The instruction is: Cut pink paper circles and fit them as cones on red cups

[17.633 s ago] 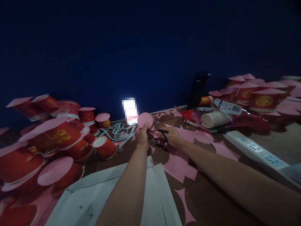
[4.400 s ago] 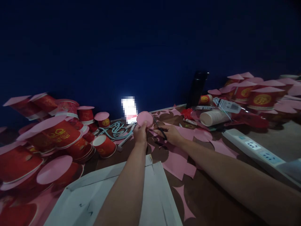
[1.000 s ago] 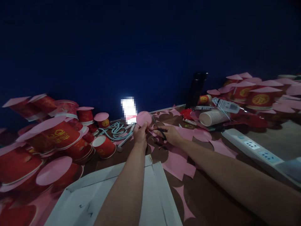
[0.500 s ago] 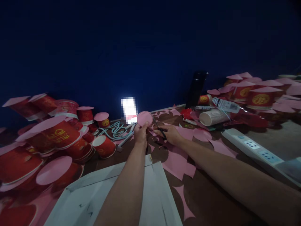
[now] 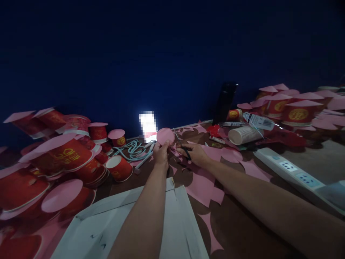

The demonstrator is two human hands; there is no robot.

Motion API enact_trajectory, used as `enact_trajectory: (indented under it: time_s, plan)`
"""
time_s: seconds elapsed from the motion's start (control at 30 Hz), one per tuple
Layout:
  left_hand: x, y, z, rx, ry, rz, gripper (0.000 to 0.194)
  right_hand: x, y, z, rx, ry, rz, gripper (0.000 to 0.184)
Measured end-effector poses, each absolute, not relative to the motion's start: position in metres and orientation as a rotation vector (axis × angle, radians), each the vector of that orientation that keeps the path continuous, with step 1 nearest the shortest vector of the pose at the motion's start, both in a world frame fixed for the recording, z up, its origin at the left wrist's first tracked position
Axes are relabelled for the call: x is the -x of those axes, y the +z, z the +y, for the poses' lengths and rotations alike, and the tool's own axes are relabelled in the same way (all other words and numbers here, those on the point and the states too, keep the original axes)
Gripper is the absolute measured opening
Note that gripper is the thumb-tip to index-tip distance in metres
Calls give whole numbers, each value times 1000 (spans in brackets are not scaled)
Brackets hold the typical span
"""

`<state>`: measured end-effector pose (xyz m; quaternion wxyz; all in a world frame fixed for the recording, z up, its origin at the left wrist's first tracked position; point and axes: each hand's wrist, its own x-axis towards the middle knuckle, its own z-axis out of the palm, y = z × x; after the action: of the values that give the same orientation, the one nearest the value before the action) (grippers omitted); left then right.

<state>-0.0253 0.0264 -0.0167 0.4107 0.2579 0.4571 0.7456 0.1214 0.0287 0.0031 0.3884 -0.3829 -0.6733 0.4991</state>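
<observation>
A round piece of pink paper (image 5: 165, 136) is pinched in my left hand (image 5: 161, 154), thumb on its near face. It looks like a covered cup seen from the end, but I cannot tell for sure. My right hand (image 5: 196, 154) is closed around the dark handles of a pair of scissors (image 5: 185, 149). The blades point up and left, close to the right edge of the pink round. Pink paper scraps (image 5: 202, 183) lie on the brown table under and beside my right hand.
Red paper cups with pink tops (image 5: 72, 154) crowd the left; more (image 5: 302, 111) stand at the far right. A white cardboard box (image 5: 121, 223) lies under my left forearm. Cables (image 5: 133, 149), a black bottle (image 5: 225, 102), stacked cups (image 5: 245, 135) and a power strip (image 5: 291, 171) surround the hands.
The scissor blades have shifted slightly away from the pink round's edge, leaving a small gap. Both hands otherwise stay in nearly the same place.
</observation>
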Motion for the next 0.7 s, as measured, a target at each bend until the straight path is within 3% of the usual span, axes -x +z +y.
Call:
enact_trajectory:
  time_s: [0.7]
  plan:
    - [27,-22,28,-726,1866,1170,40,-123,-6,35,942,1189,-1789,39]
